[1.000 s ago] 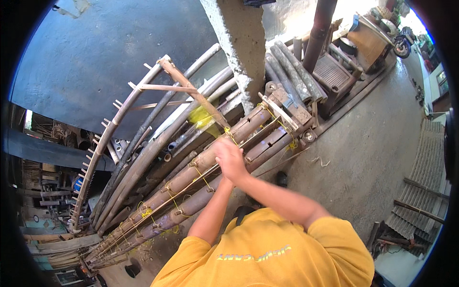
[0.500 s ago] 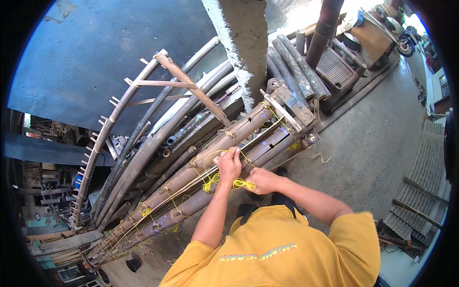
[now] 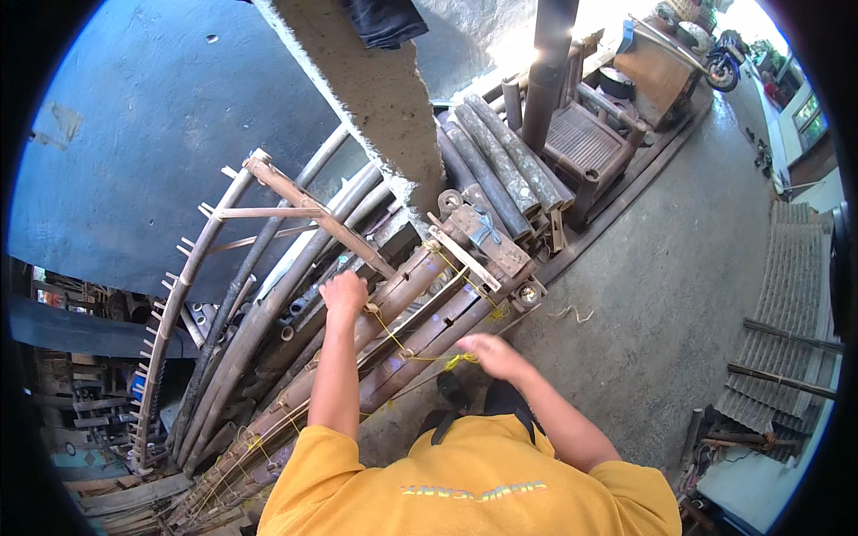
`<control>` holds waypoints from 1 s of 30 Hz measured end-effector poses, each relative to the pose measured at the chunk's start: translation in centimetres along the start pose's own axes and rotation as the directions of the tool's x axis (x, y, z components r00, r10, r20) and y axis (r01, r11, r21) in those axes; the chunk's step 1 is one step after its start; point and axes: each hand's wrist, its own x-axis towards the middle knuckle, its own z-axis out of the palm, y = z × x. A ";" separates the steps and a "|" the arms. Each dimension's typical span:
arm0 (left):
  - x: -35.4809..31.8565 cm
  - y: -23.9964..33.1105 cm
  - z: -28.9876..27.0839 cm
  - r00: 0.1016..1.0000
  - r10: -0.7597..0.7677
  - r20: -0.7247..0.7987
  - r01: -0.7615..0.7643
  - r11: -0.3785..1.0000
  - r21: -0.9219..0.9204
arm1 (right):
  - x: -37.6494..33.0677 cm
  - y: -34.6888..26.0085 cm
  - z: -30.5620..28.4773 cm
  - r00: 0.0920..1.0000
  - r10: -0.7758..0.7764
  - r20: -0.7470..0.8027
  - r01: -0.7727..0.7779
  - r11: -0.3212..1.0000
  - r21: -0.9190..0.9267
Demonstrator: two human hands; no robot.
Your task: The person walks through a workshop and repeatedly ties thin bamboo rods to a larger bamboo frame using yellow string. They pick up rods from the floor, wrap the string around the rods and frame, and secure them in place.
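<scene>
Two thick brown bamboo poles, an upper one (image 3: pixel 411 279) and a lower one (image 3: pixel 436 332), run side by side diagonally in front of me, with small pegs and yellow cord along them. My left hand (image 3: pixel 345 293) is a closed fist over the far side of the upper pole; what it grips, if anything, is hidden. Pinched in my right hand (image 3: pixel 494 355), on the near side of the lower pole, is a looped bundle of yellow string (image 3: pixel 460 361). From it a strand runs to a peg on the lower pole and across to the upper pole.
A wooden block (image 3: pixel 490 239) with a pale crossbar caps the poles' far end. Beyond stand a rough concrete pillar (image 3: pixel 375 98), stacked bamboo lengths (image 3: pixel 514 165) and a bamboo seat (image 3: pixel 585 143). A curved pegged bamboo frame (image 3: pixel 183 286) rises at left. Corrugated sheets (image 3: pixel 760 313) lie at right.
My hands have come apart: the left moved left past the upper pole, while the right stays by the lower pole with the string. The strand between the poles now looks straighter. My view has turned.
</scene>
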 end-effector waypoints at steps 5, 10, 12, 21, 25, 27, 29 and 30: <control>-7.5 11.8 3.5 0.963 0.241 -0.119 -0.263 0.753 -0.603 | 3.5 -0.8 -2.5 0.796 0.591 -0.132 0.143 0.028 0.989; -9.4 16.8 5.9 0.931 0.024 -0.364 -0.229 0.815 -0.533 | 4.9 -9.0 -1.3 0.704 0.013 -0.710 0.635 0.437 0.637; -9.4 16.4 6.4 0.842 0.083 -0.532 -0.329 0.862 -0.386 | 3.9 -15.9 -0.3 0.800 -0.417 -0.431 0.596 0.636 0.491; -8.5 15.9 8.5 0.924 0.020 -0.381 -0.233 0.820 -0.522 | 19.5 -18.5 -1.2 0.816 -0.292 0.499 0.477 -0.148 -0.866; -8.7 17.4 6.2 0.924 -0.006 -0.383 -0.264 0.715 -0.648 | 22.8 -17.9 -5.4 0.895 -0.035 0.445 0.297 0.792 -0.534; -9.0 16.4 7.5 0.900 -0.036 -0.434 -0.259 0.758 -0.599 | 16.6 -21.0 -5.5 0.830 -0.219 0.512 0.235 0.971 0.035; -9.6 16.1 8.3 0.861 -0.094 -0.500 -0.247 0.782 -0.572 | 8.7 -19.9 -7.7 0.616 -0.173 0.768 0.393 0.913 -0.110; -8.8 16.6 8.3 0.838 -0.073 -0.541 -0.285 0.787 -0.547 | 5.7 -17.7 -9.2 0.492 0.038 0.870 0.461 0.836 -0.297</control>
